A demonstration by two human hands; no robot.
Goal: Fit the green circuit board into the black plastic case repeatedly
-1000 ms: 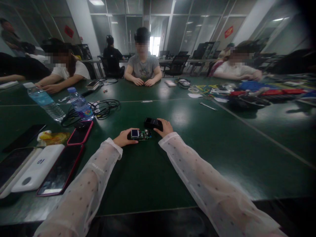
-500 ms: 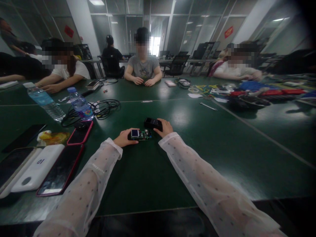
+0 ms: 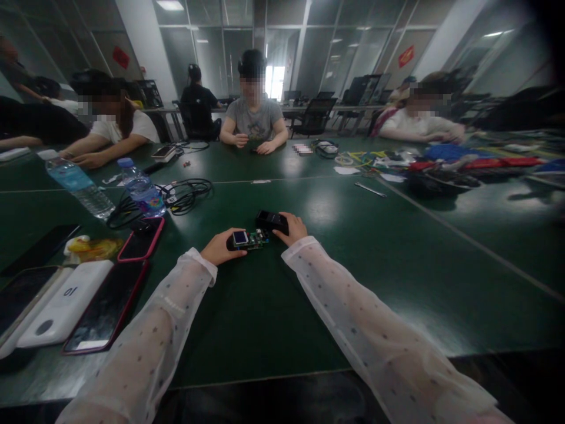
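Note:
My left hand (image 3: 219, 247) grips a green circuit board (image 3: 256, 239) by its left end, thumb in front and fingers behind. A small square screen (image 3: 241, 237) sits on that board, and something black shows beneath it near my palm. My right hand (image 3: 294, 229) is closed around the right end of a black plastic housing (image 3: 270, 220). The housing has a window-like recess in its upper face and lies just behind and to the right of the board. A narrow gap separates the two pieces. The fingers behind the housing are partly hidden.
Two water bottles (image 3: 140, 187), black cables (image 3: 189, 197), several phones (image 3: 108, 306) and a white power bank (image 3: 66, 303) are on the left of the green table (image 3: 353, 265). A wrench (image 3: 370, 189) and piled tools (image 3: 459, 171) lie far right. Other people sit across.
Both hands keep their holds, with the board and the housing almost unmoved. The whole view has shifted slightly. Across the table, a person has raised one hand a little.

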